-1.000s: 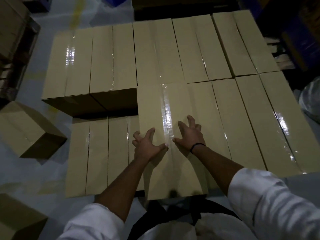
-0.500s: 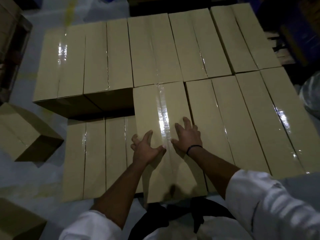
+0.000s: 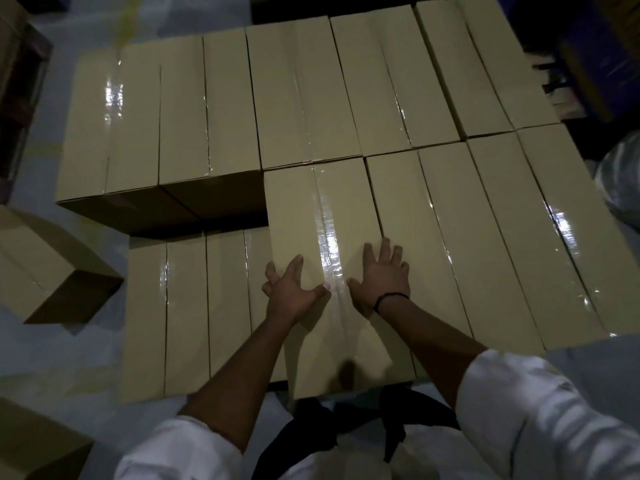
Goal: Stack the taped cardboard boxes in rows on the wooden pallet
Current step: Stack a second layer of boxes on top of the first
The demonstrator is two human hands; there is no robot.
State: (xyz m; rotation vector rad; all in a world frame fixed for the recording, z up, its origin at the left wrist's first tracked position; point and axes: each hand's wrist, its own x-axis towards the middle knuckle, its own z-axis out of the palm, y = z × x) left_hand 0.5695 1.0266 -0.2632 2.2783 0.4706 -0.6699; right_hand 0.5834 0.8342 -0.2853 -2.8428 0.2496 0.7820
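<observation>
Cardboard on cardboard: a long tan cardboard box [image 3: 311, 209] with a clear-taped seam lies under both hands on the stack's upper layer.

Its long axis runs away from the person, and its near end overhangs the lower-layer boxes [image 3: 187, 306]. The left hand [image 3: 294, 292] presses the top with its outer fingers hooked over the left edge. The right hand [image 3: 381, 275] lies flat across the tape with fingers spread. The hands are apart and about equally near. The far end nearly meets the far-row box [image 3: 304, 98], so a short forward push seems due.

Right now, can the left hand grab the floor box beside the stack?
Probably not: the left hand holds the top box, and the floor box lies lower, beyond the lower row.
</observation>
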